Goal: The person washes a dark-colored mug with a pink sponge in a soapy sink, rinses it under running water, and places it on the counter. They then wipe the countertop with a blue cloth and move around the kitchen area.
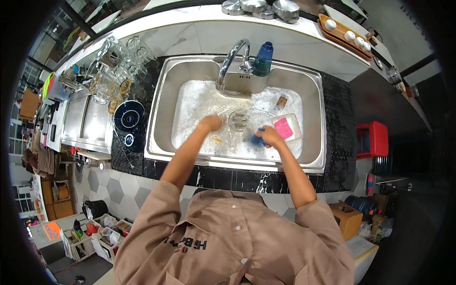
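Both my hands are over a stainless steel sink [235,163] holding foamy water. My left hand [212,123] is curled and blurred by motion, left of the round drain fitting [239,120]; whether it holds anything is unclear. A blue scrubber or cloth [257,139], also blurred, is gripped in my right hand [270,136]. Right beside that hand lies a pale shallow container [295,125] with a pink sponge [283,128] in it. Farther back floats a brown sponge-like piece [281,102]. A small yellow-orange item [217,139] shows below my left hand.
The chrome faucet [231,57] arches over the basin beside a blue bottle [263,58]. Glass mugs [103,85] crowd the left counter, near a dark blue saucer [129,115] and cup [129,139]. Metal tins [286,10] and wooden trays [342,37] stand on the back ledge.
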Demonstrator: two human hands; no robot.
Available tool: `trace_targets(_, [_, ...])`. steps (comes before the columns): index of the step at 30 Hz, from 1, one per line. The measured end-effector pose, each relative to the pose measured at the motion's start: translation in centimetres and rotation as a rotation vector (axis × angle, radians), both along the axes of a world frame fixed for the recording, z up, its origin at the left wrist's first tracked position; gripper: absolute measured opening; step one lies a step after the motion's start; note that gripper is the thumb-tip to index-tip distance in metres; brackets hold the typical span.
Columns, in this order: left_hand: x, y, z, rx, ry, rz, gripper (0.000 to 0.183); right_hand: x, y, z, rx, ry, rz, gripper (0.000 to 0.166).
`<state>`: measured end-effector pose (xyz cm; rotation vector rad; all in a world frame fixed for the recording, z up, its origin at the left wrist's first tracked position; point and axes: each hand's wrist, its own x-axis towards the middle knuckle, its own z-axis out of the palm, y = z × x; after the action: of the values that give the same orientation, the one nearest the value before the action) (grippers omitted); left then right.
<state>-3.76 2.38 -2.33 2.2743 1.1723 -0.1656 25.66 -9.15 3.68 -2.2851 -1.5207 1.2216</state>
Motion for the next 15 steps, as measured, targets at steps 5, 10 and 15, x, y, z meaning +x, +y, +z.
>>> trace_targets(5, [1.2, -6.9, 5.8, -0.108, -0.309, 0.125, 0.03, -1.7, -4.3, 1.4, 0.227, 0.577, -0.25, 0.038])
trace_targets(10, [3.9, -12.6, 12.9, -0.584, -1.234, 0.405, 0.042, -5.5, -6.9, 8.8, 0.373, 0.925, -0.259, 0.023])
trace_targets(15, [0.4, -14.9, 15.8, -0.13, -1.007, 0.447, 0.042, -9.2, -9.3, 10.0, 1.097, 0.223, -0.099, 0.039])
